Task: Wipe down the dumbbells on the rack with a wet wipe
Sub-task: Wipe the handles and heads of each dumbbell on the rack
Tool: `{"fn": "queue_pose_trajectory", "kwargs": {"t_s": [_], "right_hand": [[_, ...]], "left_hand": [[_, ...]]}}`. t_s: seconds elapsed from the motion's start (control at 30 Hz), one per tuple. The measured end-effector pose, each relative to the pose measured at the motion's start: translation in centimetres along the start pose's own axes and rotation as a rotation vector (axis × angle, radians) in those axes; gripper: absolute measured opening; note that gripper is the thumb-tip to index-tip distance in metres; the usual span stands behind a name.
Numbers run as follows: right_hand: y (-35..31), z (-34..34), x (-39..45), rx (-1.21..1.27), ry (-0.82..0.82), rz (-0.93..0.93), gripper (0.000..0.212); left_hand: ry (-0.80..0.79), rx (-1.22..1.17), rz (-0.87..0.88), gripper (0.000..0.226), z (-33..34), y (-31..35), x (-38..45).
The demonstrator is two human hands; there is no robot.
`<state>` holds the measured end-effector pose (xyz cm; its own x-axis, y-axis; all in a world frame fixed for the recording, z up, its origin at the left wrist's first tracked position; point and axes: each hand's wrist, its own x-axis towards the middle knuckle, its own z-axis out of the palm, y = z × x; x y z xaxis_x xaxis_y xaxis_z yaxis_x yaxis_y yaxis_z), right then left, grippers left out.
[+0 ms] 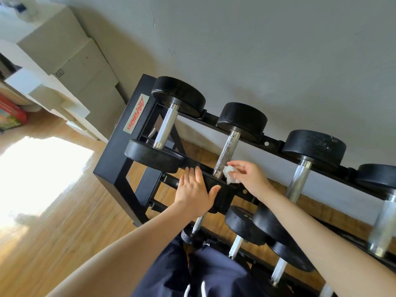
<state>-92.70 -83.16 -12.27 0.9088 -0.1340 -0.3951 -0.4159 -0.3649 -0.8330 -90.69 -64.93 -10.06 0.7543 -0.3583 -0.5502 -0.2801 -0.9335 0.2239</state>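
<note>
A black two-tier dumbbell rack [120, 146] stands against the wall with several black-headed dumbbells on it. The second dumbbell [241, 118] on the top tier has a dull, speckled steel handle [226, 154]. My right hand [248, 176] pinches a crumpled white wet wipe [229, 176] against the near end of that handle. My left hand [196, 190] lies flat on this dumbbell's near head, fingers straight, thumb over its edge. That near head is mostly hidden under my hands.
A dumbbell with a shiny handle [166, 127] sits at the rack's left end, and others [300, 179] follow to the right. Smaller dumbbells [244, 224] fill the lower tier. White boxes [70, 61] are stacked by the wall at left. Wooden floor [70, 211] lies left of the rack.
</note>
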Motion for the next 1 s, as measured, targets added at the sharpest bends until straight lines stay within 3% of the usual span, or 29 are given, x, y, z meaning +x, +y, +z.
{"fn": "queue_pose_trajectory", "kwargs": {"t_s": [0.1,0.23,0.37,0.5,0.63,1.0], "right_hand": [[-0.5,0.8,0.6,-0.218,0.058,-0.235,0.028],[0.4,2.1,1.9,-0.682,0.085,-0.76,0.032],[1.6,0.8,3.2,-0.903,-0.017,-1.009,0.036],[1.8,-0.7,4.3,-1.118,-0.175,-1.129,0.048],[1.1,-1.1,4.9,-1.131,-0.273,-1.164,0.048],[0.5,-0.9,6.0,-1.216,-0.231,-1.295,0.042]], "left_hand": [[0.002,-0.004,-0.003,0.081,0.0,0.0,0.0],[0.01,-0.019,-0.007,0.081,0.1,-0.1,0.0],[0.012,-0.027,-0.011,0.082,0.2,0.0,0.1],[0.02,-0.017,-0.01,0.082,0.4,0.0,0.1],[0.024,-0.014,-0.008,0.083,0.4,-0.1,0.2],[0.033,-0.025,0.001,0.083,0.6,-0.2,0.3]]}}
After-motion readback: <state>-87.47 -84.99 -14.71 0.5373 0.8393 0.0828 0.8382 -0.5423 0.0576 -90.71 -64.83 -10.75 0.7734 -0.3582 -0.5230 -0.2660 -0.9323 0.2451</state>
